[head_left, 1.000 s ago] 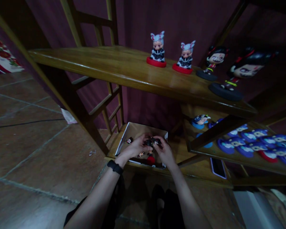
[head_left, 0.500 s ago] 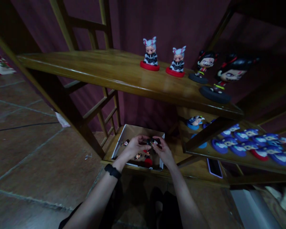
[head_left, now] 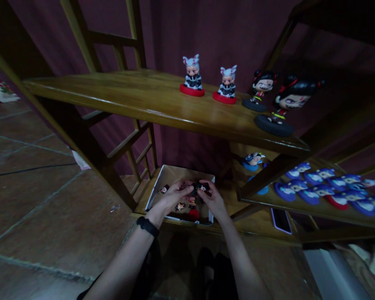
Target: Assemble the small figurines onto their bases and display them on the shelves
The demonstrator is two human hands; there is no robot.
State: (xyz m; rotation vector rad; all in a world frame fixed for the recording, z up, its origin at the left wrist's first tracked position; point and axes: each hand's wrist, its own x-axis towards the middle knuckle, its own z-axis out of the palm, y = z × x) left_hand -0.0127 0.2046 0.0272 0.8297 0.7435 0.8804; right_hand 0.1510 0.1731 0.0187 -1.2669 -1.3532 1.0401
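Far left: tiled floor [head_left: 34, 208] with a black cable [head_left: 28, 169] across it and a paper scrap [head_left: 80, 160] by the shelf post.

Wooden shelf unit: the top shelf [head_left: 137, 93] is bare on its left half.

Low centre: open cardboard box [head_left: 171, 173] on the bottom board. Loose in it are a tiny figure [head_left: 163, 189] near the left wall, two more [head_left: 179, 206] [head_left: 192, 203] under the hands, and a red base [head_left: 193, 215] at the front edge.

Left hand [head_left: 171, 196], black wristband [head_left: 147, 226] on the wrist, is over the box with its fingers curled in. Right hand [head_left: 213, 201] is directly opposite. The hands are together, both pinching one small dark figure [head_left: 201, 187], which sits between the fingertips just above the back right of the box. Too small and dark to tell which parts each hand grips.

Top shelf, right half: two grey-haired figures on red bases [head_left: 192, 76] [head_left: 226, 85], then two black-haired figures on dark bases [head_left: 260, 89] [head_left: 283, 106], in a row.

Right, middle shelf: one blue figure [head_left: 251, 160], then rows of blue pieces [head_left: 328, 185] lying flat, with one red among them.

A phone [head_left: 280, 221] lies on the bottom board, right of the box.
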